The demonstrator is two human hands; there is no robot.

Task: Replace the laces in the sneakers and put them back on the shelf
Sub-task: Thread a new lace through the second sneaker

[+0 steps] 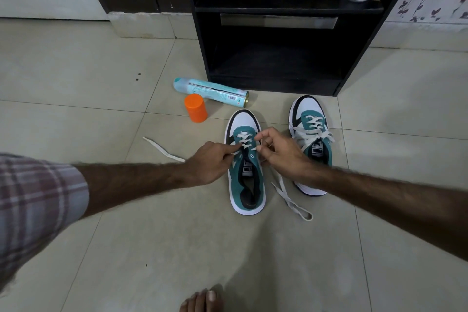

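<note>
On the tiled floor before the dark shelf (278,10), the left hand (210,162) and right hand (278,152) are each pinching the white lace (244,140) of the left sneaker (247,167), only its lower eyelets threaded. Beside it, the right sneaker (312,139) is sitting fully laced; shelving is remaining.

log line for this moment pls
step: lacing left sneaker | left hand: pinches lace | right hand: pinches lace | right sneaker: laced, on floor | shelf: no shoes
</note>
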